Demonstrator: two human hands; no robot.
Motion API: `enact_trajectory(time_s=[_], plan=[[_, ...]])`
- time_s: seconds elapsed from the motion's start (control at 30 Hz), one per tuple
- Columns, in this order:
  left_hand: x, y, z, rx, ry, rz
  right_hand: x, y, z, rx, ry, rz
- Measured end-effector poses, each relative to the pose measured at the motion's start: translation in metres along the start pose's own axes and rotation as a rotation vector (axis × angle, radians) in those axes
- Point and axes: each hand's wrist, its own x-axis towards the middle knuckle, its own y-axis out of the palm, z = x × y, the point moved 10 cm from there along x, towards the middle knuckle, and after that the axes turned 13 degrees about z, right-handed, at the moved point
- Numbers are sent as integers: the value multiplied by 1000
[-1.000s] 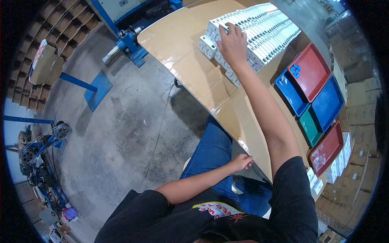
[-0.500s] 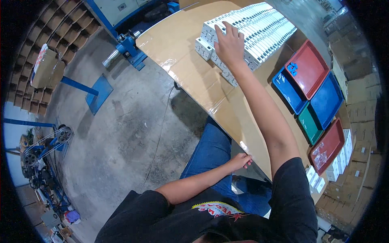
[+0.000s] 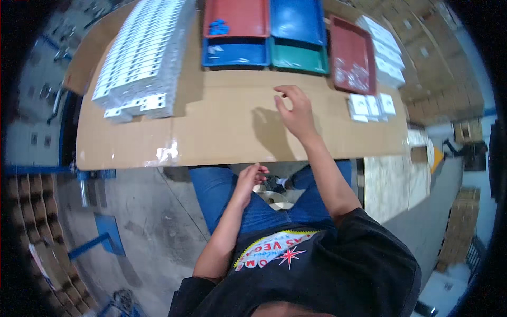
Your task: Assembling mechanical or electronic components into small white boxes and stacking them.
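My right hand [image 3: 298, 112] is above the cardboard-covered table [image 3: 222, 138], its thumb and fingers bent and apart with nothing visible between them. Its shadow falls on the cardboard to the left. My left hand [image 3: 250, 180] hangs just below the table's near edge, over my lap, fingers loosely bent and apart, holding nothing I can see. At the left of the table stands a large block of stacked white box-shaped units [image 3: 141, 55] with dark slots, lying in tight rows; neither hand touches it.
Beyond my right hand lie a red tray [image 3: 240, 13] with small blue parts, blue trays [image 3: 297, 18], a green tray [image 3: 301, 59] and a dark red tray [image 3: 353, 50] with clear bits. Small white boxes [image 3: 369, 107] sit at the right. A blue metal stand [image 3: 108, 235] is on the floor.
The view has swung to the right. My right hand has left the stack of white units and come back over the middle of the table. My left hand is now just below the table edge.
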Motion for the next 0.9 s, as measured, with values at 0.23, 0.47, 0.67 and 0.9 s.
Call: enact_trajectory(time_s=[0.23,0.47,0.67,0.9], plan=[[7,23,6,196,-111,35,-134,-147,-154,-426,358,-183],[10,23,5,350,-115,-1,-163,-177,-221,-696,459,-183],[24,23,21,531,-136,23,-167,-170,-226,-692,465,-184],[19,67,-2,527,14,112,-189,-187,-199,-572,329,-405]])
